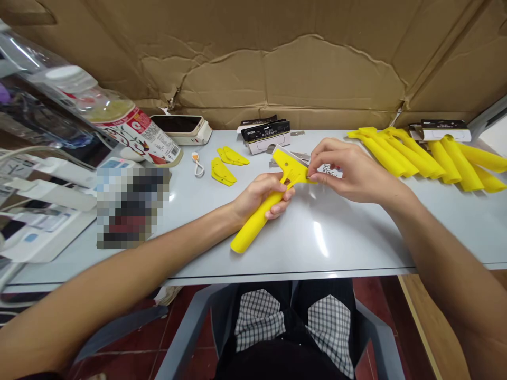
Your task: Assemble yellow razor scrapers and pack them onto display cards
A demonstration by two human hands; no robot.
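My left hand (266, 196) is closed around the handle of a yellow scraper (253, 224), which is tilted with its wide head up and to the right. A metal blade edge shows along the top of the head. At the head's right corner, the thumb and fingers of my right hand (336, 166) are pinched together; whatever is between them is too small to make out. Behind the scraper lie loose metal blades (301, 157), partly hidden by it. Two small stacks of yellow plastic plates (223, 173) rest left of my left hand.
Several yellow scraper handles (430, 158) lie in a row at the right. Black-and-white boxes (266, 137) stand at the back before a cardboard wall (301, 74). On the left are a bottle (134, 129), a phone-like device (178, 126), a short cable (197, 164) and power strips (51, 232).
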